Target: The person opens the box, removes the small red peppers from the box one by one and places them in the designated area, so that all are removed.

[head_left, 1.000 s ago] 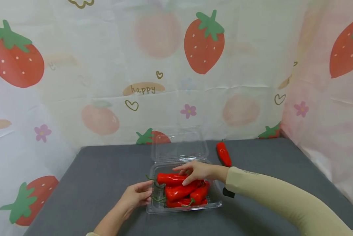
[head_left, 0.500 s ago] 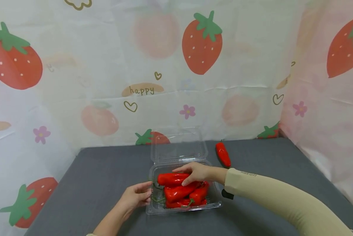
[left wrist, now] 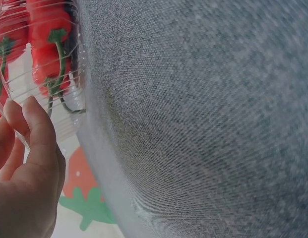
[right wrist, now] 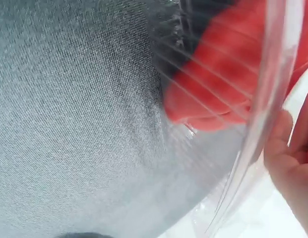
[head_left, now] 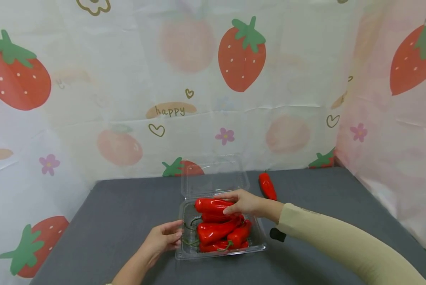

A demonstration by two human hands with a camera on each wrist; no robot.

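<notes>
A clear plastic clamshell box point(head_left: 261, 241) rests on the table with several long red peppers point(head_left: 216, 231) inside. My right hand point(head_left: 248, 204) grips the right end of one red pepper point(head_left: 212, 206) above the others, near the box's back edge. At the box's left side, my left hand point(head_left: 162, 237) pinches the rim between thumb and fingers. The left wrist view gives the left hand point(left wrist: 34, 163) at the ribbed wall, green stems showing through the plastic. In the right wrist view the right hand point(right wrist: 292, 168) is partly cut off beside the box's rim point(right wrist: 268, 94).
The box's clear lid point(head_left: 214, 178) stands open at the back. One more red pepper point(head_left: 267, 186) lies on the grey tablecloth point(head_left: 134, 206) behind and right of the box. A fruit-print curtain point(head_left: 198, 138) closes off the back and sides.
My right hand has raised the pepper and shifted it back and slightly right, uncovering another pepper and its stem below. The left hand stays on the rim.
</notes>
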